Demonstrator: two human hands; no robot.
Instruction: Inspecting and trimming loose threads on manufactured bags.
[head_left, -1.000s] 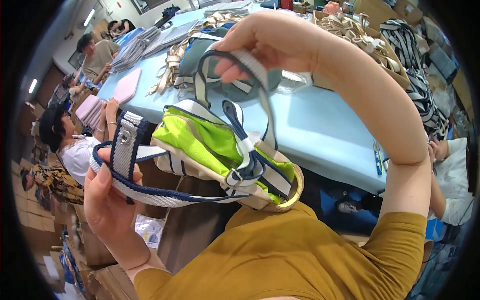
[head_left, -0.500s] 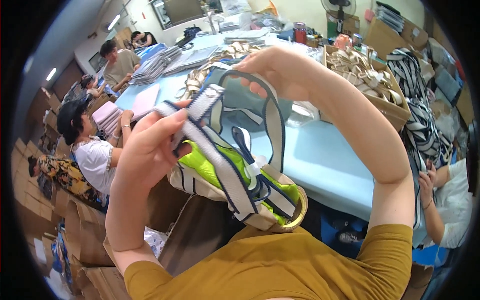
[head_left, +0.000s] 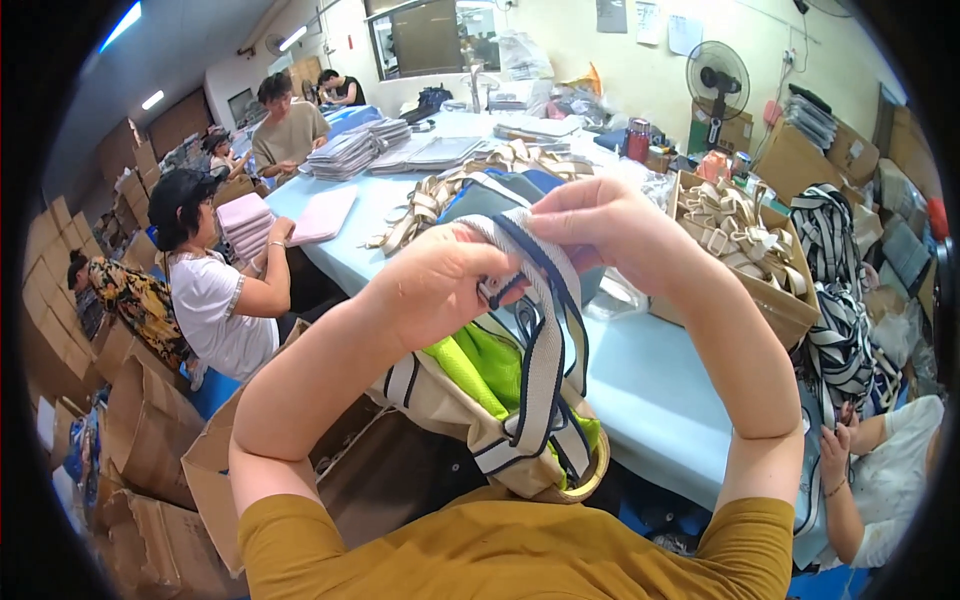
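Both hands hold up a grey webbing strap (head_left: 541, 365) with dark blue edges, which loops down to a cream bag (head_left: 460, 420) in front of my body. Bright green lining (head_left: 478, 372) shows in the bag's mouth. My left hand (head_left: 455, 280) is closed round the strap, with a small metal buckle (head_left: 489, 291) by its fingertips. Pinched between thumb and fingers of my right hand (head_left: 590, 225) is the top of the strap loop. Behind the hands, grey-blue pieces (head_left: 480, 203) lie on the light blue table (head_left: 660, 370).
A cardboard box (head_left: 765, 300) of cream straps stands at the table's right. Grey stacks (head_left: 360, 145) and pink folded pieces (head_left: 245, 230) lie left, beside a person in white (head_left: 220, 300). An open carton (head_left: 215, 470) is by my left elbow. Another person's hands (head_left: 835, 450) work at right.
My hands have come together over the bag; the right moved down and inward, the left moved right. The wide loop between them has closed up. My view has tilted upward.
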